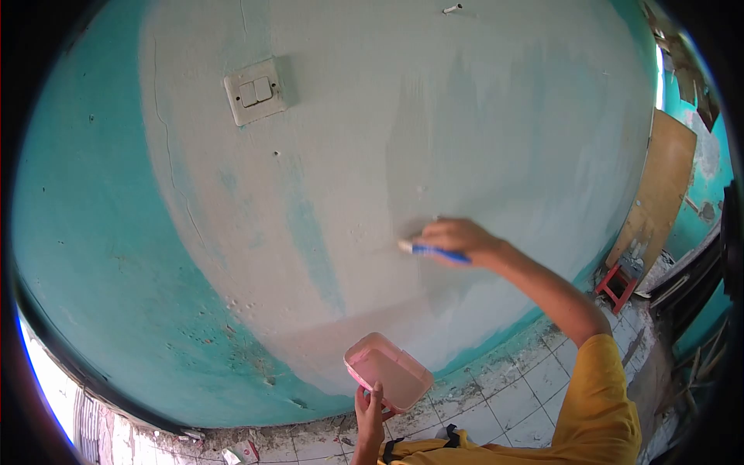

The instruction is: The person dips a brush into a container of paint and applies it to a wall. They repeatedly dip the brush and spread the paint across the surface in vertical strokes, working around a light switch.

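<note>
My right hand [457,239] is closed round a paintbrush [442,253] with a blue handle, its pale bristles against the wall [349,178]. Pale paint covers much of the teal wall, with teal streaks showing through and a greyer area around the brush. Lower down, my left hand [370,404] grips the near edge of a pink plastic tub [387,372], thumb over the rim. Pale, pinkish paint lies inside the tub.
A light switch [256,91] is on the wall at upper left, and a small peg [452,9] juts out at the top. At right are a red stool [618,288] and a leaning wooden board [659,186]. Debris lies on the tiled floor [519,403].
</note>
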Motion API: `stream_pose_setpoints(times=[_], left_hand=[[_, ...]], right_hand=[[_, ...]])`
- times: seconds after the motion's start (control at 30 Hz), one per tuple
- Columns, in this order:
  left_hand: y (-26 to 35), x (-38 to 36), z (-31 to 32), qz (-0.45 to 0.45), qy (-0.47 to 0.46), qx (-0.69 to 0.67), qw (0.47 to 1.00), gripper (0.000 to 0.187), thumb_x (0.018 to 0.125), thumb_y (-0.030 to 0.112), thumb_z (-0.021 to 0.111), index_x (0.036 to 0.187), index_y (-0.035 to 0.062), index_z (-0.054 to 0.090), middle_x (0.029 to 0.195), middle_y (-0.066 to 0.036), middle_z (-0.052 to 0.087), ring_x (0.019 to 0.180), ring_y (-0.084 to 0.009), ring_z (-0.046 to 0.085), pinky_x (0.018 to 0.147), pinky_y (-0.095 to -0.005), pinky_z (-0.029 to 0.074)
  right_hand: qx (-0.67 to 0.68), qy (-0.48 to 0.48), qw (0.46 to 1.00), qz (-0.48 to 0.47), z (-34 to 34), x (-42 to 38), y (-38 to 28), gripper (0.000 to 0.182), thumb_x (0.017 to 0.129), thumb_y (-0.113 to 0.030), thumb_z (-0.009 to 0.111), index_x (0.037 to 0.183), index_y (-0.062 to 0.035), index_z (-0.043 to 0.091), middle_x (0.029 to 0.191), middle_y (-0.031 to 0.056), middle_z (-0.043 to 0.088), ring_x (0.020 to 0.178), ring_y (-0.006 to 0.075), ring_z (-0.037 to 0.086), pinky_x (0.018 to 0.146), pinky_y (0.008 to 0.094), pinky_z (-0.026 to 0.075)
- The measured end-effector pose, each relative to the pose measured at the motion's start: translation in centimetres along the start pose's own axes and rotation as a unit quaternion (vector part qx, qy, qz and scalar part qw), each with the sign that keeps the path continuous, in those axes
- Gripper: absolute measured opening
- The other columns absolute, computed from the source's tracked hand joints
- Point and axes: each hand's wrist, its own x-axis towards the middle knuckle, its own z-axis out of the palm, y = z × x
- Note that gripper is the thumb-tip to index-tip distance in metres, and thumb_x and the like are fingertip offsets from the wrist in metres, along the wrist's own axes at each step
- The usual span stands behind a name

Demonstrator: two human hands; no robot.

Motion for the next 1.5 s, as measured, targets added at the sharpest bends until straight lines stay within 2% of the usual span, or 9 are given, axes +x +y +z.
stream_pose_setpoints(times=[0.13,0.2,0.37,0.53,0.73,1.1,1.27,1.43,1.5], left_hand=[[-0.1,0.2,0.2,0.004,0.003,-0.007,1.0,0.076,0.098,0.052,0.064,0.147,0.0019,0.035,0.132,-0.019,0.056,0.101,-0.0313,0.071,0.072,-0.041,0.063],[-0.1,0.2,0.3,0.002,0.007,-0.008,1.0,0.076,0.098,0.052,0.064,0.147,0.0019,0.034,0.132,-0.019,0.056,0.101,-0.0308,0.071,0.072,-0.0407,0.063],[0.3,0.3,1.2,-0.002,0.008,-0.029,1.0,0.073,0.098,0.048,0.067,0.144,-0.0002,0.037,0.118,-0.016,0.061,0.096,-0.0242,0.069,0.072,-0.0401,0.064],[0.3,0.6,1.4,-0.008,-0.001,-0.028,1.0,0.073,0.098,0.048,0.067,0.143,-0.0005,0.037,0.117,-0.016,0.062,0.096,-0.0241,0.069,0.072,-0.0409,0.064],[-0.5,1.6,1.1,-0.012,-0.016,-0.007,1.0,0.073,0.098,0.051,0.065,0.146,0.0036,0.037,0.131,-0.017,0.057,0.102,-0.0304,0.071,0.073,-0.0413,0.062],[0.6,1.2,2.4,-0.007,-0.018,-0.033,0.999,0.073,0.097,0.049,0.067,0.142,-0.0003,0.037,0.114,-0.016,0.063,0.091,-0.0228,0.069,0.071,-0.0392,0.063],[0.3,1.5,1.9,-0.014,-0.014,-0.029,0.999,0.072,0.098,0.048,0.067,0.142,-0.0005,0.037,0.114,-0.015,0.063,0.092,-0.0235,0.069,0.071,-0.0387,0.063],[0.0,1.9,1.5,-0.002,-0.016,-0.042,0.999,0.074,0.097,0.049,0.068,0.143,-0.0002,0.036,0.115,-0.015,0.062,0.096,-0.0238,0.068,0.071,-0.0407,0.063],[0.0,1.8,1.5,-0.004,-0.022,-0.043,0.999,0.074,0.097,0.049,0.068,0.144,-0.0001,0.036,0.116,-0.016,0.062,0.096,-0.0237,0.068,0.072,-0.0411,0.063]], right_hand=[[-0.11,0.162,0.979,-0.058,-9.5,6.1,6.3,0.011,0.094,-0.019,0.068,0.096,-0.0098,0.073,0.088,0.012,0.069,0.083,0.0321,0.067,0.074,0.0437,0.055],[-0.234,0.176,0.956,0.033,-16.2,8.5,7.8,0.014,0.095,-0.018,0.068,0.103,-0.0097,0.076,0.095,0.0118,0.072,0.087,0.0313,0.068,0.079,0.042,0.057],[-0.327,0.343,0.88,-0.044,-20.9,10.9,8.9,0.022,0.095,-0.017,0.069,0.113,-0.0083,0.076,0.101,0.0121,0.074,0.094,0.0307,0.07,0.086,0.0392,0.058],[-0.211,0.205,0.955,-0.033,-7.8,4.0,5.0,0.045,0.088,-0.02,0.074,0.132,-0.0119,0.067,0.113,0.0083,0.069,0.104,0.0278,0.065,0.088,0.0372,0.057],[-0.002,-0.048,0.999,0.026,-1.8,-0.5,0.7,0.03,0.085,-0.014,0.078,0.114,-0.0133,0.075,0.102,0.005,0.073,0.091,0.0258,0.068,0.078,0.0376,0.056],[-0.223,0.36,0.906,-0.001,-24.3,13.4,8.4,0.017,0.094,-0.019,0.069,0.107,-0.0096,0.075,0.1,0.0113,0.074,0.093,0.0319,0.068,0.082,0.0411,0.056],[-0.276,0.233,0.932,-0.012,-12.6,8.3,6.9,0.04,0.091,-0.017,0.07,0.131,-0.0134,0.067,0.123,0.0084,0.069,0.108,0.0307,0.063,0.092,0.0379,0.054],[-0.027,-0.039,0.999,0.014,-3.2,1.5,-0.7,0.035,0.093,-0.014,0.067,0.128,-0.0167,0.067,0.097,0.0066,0.066,0.094,0.0287,0.064,0.083,0.0391,0.056],[-0.005,-0.039,0.999,-0.01,-2.8,1.4,-0.1,0.03,0.093,-0.015,0.067,0.123,-0.0181,0.068,0.096,0.0063,0.066,0.091,0.0288,0.064,0.081,0.0394,0.056]])
